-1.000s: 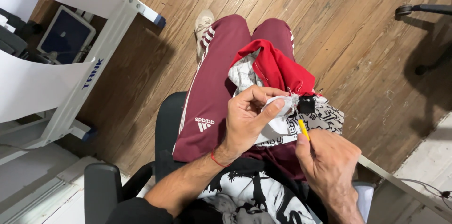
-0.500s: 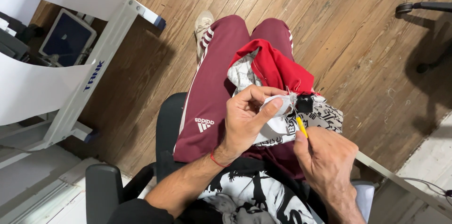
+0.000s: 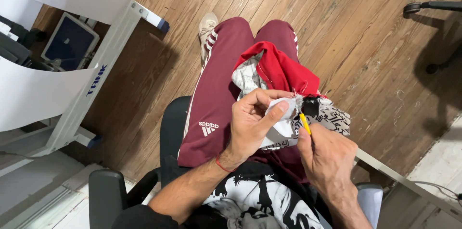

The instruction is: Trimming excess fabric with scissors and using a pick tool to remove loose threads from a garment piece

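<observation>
Cloth (image 3: 281,72): red and printed white, on the lap, bunched over the maroon trousers (image 3: 216,89). Left hand (image 3: 250,123) pinches a white fold. Right hand (image 3: 327,157), just beside the cloth's near edge, grips a yellow tool (image 3: 305,123), tip at the seam. Risk: a slip could cut cloth or thumb.

Maroon track trousers with white side stripes (image 3: 216,94) are worn, a black-and-white printed T-shirt (image 3: 260,200), a thin red wristband (image 3: 222,165), and a pale worn sneaker (image 3: 207,24).

Left hand (image 3: 252,125) with fingers pinched shut, right hand (image 3: 327,157) fisted alongside.
</observation>
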